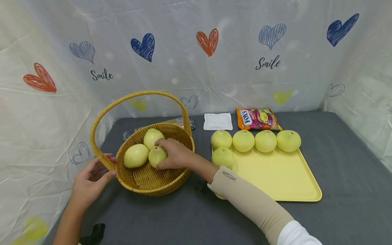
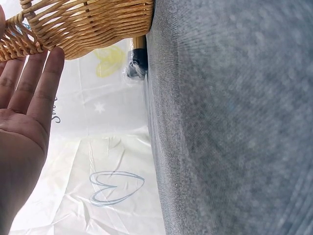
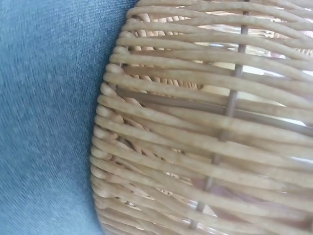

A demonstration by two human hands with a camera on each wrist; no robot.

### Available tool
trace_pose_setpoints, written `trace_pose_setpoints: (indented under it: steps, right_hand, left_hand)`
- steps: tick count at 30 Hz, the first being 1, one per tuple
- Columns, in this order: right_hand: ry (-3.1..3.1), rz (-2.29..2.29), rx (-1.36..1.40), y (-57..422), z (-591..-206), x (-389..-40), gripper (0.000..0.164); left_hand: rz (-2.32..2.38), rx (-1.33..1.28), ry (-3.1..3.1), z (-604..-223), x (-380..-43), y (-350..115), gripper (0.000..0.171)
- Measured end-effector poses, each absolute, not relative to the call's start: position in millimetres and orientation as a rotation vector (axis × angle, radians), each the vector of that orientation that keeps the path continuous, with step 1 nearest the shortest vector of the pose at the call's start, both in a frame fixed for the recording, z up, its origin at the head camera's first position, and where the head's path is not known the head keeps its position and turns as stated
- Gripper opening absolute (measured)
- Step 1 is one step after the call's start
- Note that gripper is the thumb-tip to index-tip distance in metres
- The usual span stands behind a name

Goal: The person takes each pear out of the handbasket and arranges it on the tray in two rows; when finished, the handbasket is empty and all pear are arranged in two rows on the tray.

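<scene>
In the head view, my right hand point(image 1: 174, 154) reaches into the wicker basket point(image 1: 153, 185) and grips a round yellow-green fruit point(image 1: 157, 156), fingers over its top and thumb on the near side. Two similar fruits, a smooth pale one point(image 1: 135, 156) and one behind it point(image 1: 153, 137), lie against it in the basket. At the basket's left side, by the foot of its tall handle, is my left hand point(image 1: 92, 178). The left wrist view shows nearly straight fingers point(image 2: 41, 90) touching the woven wall. The basket's outside wall point(image 3: 205, 122) fills the right wrist view, hiding most of that hand.
Right of the basket lies a yellow tray point(image 1: 275, 177) with several yellow-green fruits along its back and left edges; my right forearm crosses its near left corner. Behind it are a FOX'S candy bag point(image 1: 258, 119) and a white packet point(image 1: 218, 121). A plastic-wrapped item point(image 1: 180, 121) lies behind the basket.
</scene>
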State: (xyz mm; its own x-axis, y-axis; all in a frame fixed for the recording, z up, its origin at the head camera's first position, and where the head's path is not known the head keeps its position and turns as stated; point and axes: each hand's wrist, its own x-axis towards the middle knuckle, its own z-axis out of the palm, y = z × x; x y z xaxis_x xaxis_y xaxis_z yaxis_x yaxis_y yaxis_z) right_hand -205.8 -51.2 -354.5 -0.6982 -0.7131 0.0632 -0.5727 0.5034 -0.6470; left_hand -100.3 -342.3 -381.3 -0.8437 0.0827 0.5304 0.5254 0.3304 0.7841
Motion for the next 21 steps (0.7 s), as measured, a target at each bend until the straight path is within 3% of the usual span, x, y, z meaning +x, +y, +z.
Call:
trace_pose_setpoints:
  steps: [21]
  right_hand:
    - [2.511,-1.097,-1.140,-28,-339,-195,0.071]
  left_hand:
    - [-1.509,-0.537,-2.221,-379,-99,-341,0.054]
